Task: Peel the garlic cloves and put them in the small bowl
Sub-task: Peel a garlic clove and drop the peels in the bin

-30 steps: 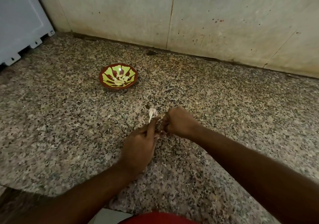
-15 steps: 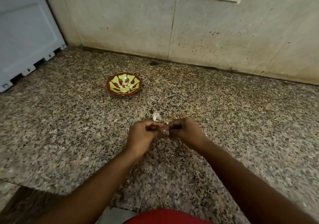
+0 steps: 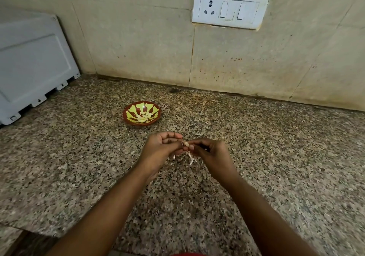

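Note:
A small red bowl (image 3: 126, 115) with a yellow-green pattern sits on the granite counter and holds several pale peeled cloves (image 3: 144, 116). In front of it my two hands meet above the counter. My left hand (image 3: 160, 151) and my right hand (image 3: 212, 153) both pinch one small garlic clove (image 3: 185, 144) between their fingertips. Thin strips of pale skin (image 3: 192, 159) hang or lie just below the clove; I cannot tell which.
The speckled granite counter (image 3: 276, 157) runs back to a stained tiled wall with a white socket and switch plate (image 3: 230, 9). A grey-white appliance (image 3: 33, 66) stands at the back left. The counter's front edge drops off at lower left.
The view has tilted up, so the socket plate shows fully. My hands have lifted and come together on the clove. The skin scrap beyond them earlier is no longer seen there.

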